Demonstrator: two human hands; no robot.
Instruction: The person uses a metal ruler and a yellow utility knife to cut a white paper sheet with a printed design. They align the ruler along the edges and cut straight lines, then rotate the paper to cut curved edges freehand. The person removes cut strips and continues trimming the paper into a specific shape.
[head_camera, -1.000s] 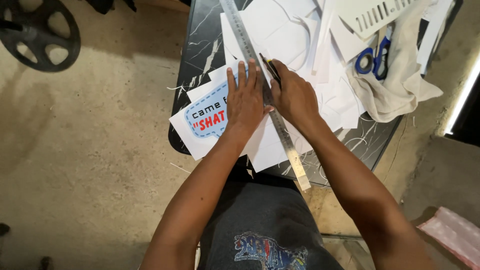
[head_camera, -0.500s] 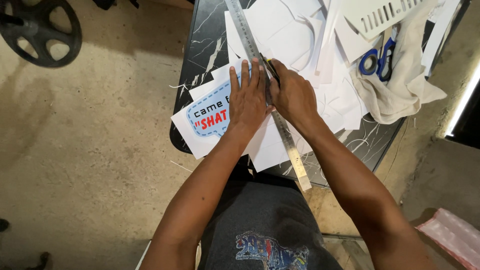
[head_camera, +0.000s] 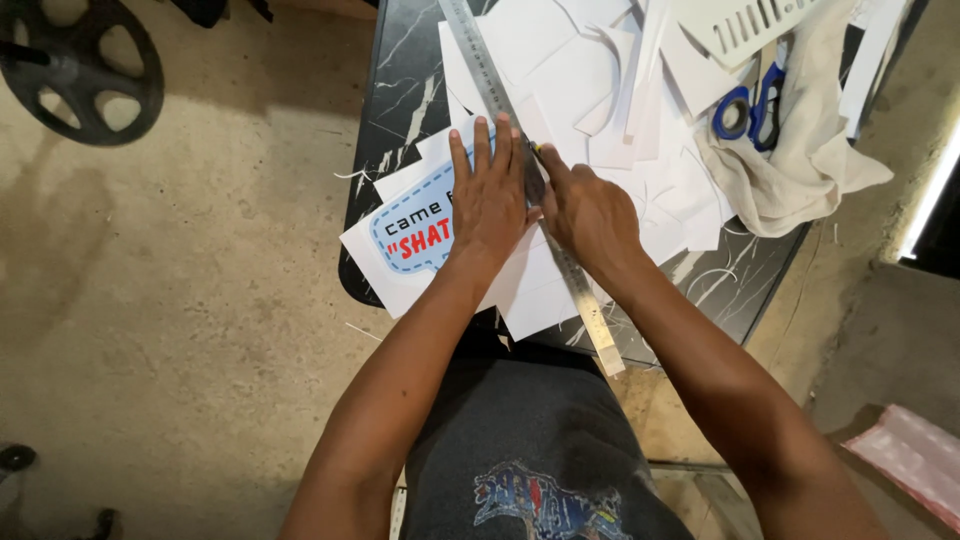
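the long steel ruler (head_camera: 520, 150) is lying slantwise across a white printed paper sheet with a blue speech-bubble shape (head_camera: 415, 235), on the dark marbled bench (head_camera: 400, 90) among loose white paper offcuts (head_camera: 600, 80). the sheet is looking thin, light and easy to slide or crease, so it is best pinned flat rather than pinched; the ruler is looking stiff and slick, best pressed from above near its middle. the left hand (head_camera: 488, 200) is pressing down with fingers spread flat and open over sheet and ruler edge. the right hand (head_camera: 590, 215) is gripping a slim dark cutting tool (head_camera: 537, 152), fingers curled closed around it, its tip against the ruler's edge. blue-handled scissors (head_camera: 750, 105) are resting on a crumpled beige cloth (head_camera: 800, 160), well apart.
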